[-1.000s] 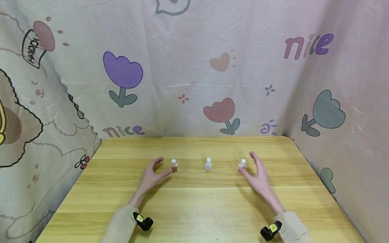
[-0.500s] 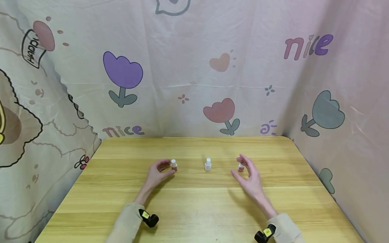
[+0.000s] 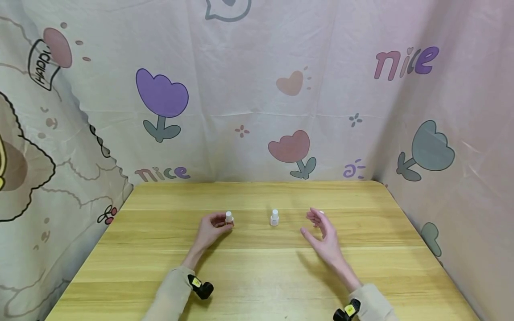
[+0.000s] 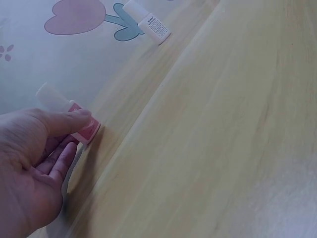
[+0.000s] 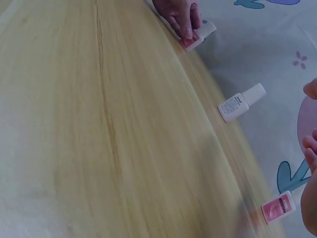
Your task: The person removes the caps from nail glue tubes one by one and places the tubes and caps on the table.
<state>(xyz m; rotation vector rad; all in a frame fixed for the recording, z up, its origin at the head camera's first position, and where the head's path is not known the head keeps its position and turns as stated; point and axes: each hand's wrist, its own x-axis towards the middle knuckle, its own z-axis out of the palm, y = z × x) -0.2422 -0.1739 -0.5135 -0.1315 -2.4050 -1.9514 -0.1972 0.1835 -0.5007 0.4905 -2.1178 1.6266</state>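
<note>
Three small white capped bottles stand upright in a row on the wooden table. My left hand (image 3: 209, 232) pinches the left bottle (image 4: 86, 126), its thumb lying across the pink label and fingers behind. Apart from both hands is the middle bottle (image 3: 275, 217), whose text label shows in both wrist views. My right hand (image 3: 324, 236) is beside the right bottle (image 5: 278, 208), thumb and fingers spread apart with nothing held. In the head view that hand hides most of the right bottle; its pink label shows in the right wrist view.
The wooden table (image 3: 257, 276) ends at a back edge against a printed cloth (image 3: 241, 89) with flowers and words. More cloth hangs along both sides. Each sleeve cuff carries a small black camera (image 3: 202, 290).
My left hand has moved right and closed its thumb and fingers onto the left bottle. My right hand has moved left, in front of the right bottle, which stays on the table.
</note>
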